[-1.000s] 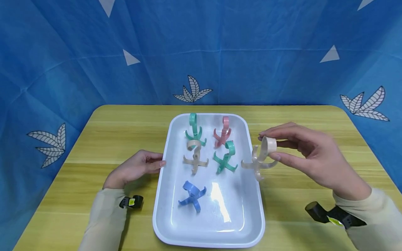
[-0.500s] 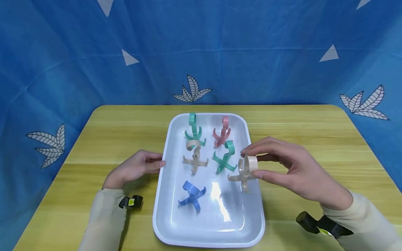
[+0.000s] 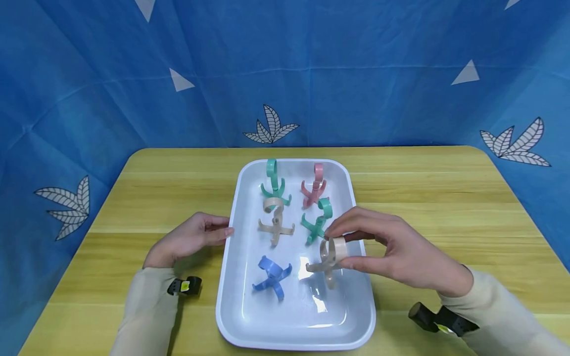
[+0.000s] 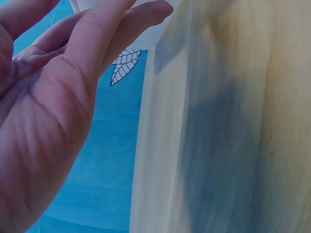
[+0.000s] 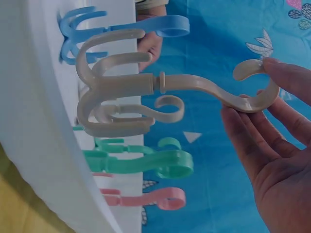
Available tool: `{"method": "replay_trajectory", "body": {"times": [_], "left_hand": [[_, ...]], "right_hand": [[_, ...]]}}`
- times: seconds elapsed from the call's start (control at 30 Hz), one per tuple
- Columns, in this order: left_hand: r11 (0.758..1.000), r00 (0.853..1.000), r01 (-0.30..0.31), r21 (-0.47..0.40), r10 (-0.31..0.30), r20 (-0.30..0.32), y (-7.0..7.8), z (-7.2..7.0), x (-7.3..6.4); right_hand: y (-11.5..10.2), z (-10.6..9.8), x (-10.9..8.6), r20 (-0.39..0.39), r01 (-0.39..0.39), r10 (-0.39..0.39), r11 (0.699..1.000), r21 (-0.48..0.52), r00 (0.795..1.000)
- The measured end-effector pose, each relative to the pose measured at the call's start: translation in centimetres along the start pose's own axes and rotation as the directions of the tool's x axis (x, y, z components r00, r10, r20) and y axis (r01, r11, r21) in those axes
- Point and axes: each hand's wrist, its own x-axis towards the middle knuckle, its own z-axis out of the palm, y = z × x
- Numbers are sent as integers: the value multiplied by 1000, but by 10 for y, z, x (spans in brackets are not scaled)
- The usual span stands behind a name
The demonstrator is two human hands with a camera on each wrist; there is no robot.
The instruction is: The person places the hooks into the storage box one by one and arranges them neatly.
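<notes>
My right hand (image 3: 392, 247) pinches the ring-like top of a beige plastic clawed hook (image 3: 328, 262), fingers on one side and thumb on the other. Its prongs hang down over the right half of a white tray (image 3: 294, 330); in the right wrist view the whole hook (image 5: 150, 85) shows, with a curved neck and several claws. My left hand (image 3: 191, 237) grips the tray's left rim, thumb tip over the edge. Inside the tray stand a blue hook (image 3: 272, 278), another beige hook (image 3: 276, 227), two green hooks (image 3: 315, 227) and a pink hook (image 3: 314, 192).
The tray lies on a wood-grain table (image 3: 178, 183). A blue cloth (image 3: 356, 74) with leaf and triangle prints hangs behind it. Black straps with small devices are on both wrists, over light sleeves (image 3: 147, 306).
My right hand has carried the beige hook leftward and toward me, from beyond the tray's right rim to over its inside. The left hand stays at the left rim.
</notes>
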Motion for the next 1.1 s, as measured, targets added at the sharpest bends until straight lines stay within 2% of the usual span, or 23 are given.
{"method": "replay_trajectory", "body": {"times": [0.3,0.47,0.73,0.83,0.97,1.1], "left_hand": [[1000,1000,7,4,-7,-10,0,-1,0],[1000,1000,1,-11,-1,-1,-1,-1,-1],[1000,1000,-18,25,18,4,3,-2,5],[1000,1000,-12,29,12,-7,5,-2,7],[1000,1000,2,10,-2,-11,4,-1,5],[1000,1000,3,-3,-3,1,1,-1,1]], "right_hand": [[12,13,3,87,-42,39,999,32,995],[14,15,2,121,-77,74,997,16,990],[17,15,2,111,-72,76,996,-46,991],[18,15,2,108,-92,98,994,-59,989],[20,16,1,117,-116,120,992,-41,986],[23,19,-2,122,-108,108,994,-9,987]]}}
